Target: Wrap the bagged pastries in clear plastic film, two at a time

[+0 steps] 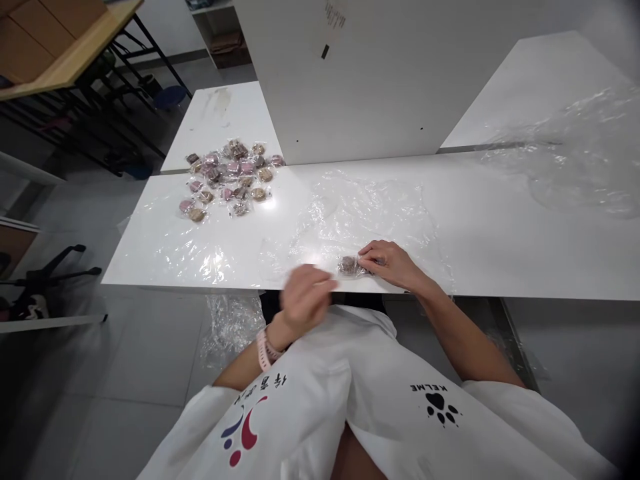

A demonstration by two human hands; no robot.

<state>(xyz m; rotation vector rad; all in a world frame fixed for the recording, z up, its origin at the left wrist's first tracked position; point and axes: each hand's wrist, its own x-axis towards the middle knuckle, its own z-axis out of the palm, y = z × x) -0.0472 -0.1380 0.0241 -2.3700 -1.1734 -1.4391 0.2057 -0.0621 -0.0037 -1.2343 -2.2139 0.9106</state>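
Note:
On the white table's front part, my right hand [389,264] has its fingers bent down over small brown wrapped cookies. One brown wrapped cookie [347,265] shows just left of my fingertips, and part of another is under them. My left hand [306,297] is smeared by motion at the table's front edge, left of the cookies; its fingers are too blurred to read. Beneath and beyond my right hand spreads a clear plastic sheet or bag [370,203]. Wrapped round cookies in pink, tan and brown [234,168] lie in a loose pile at the far left.
A tall white panel [360,87] rises behind the white table [480,260]. More crumpled clear plastic [585,153] lies at the right, and some hangs below the front edge [233,327]. A wooden table [85,57] and a blue stool [170,97] stand at the far left.

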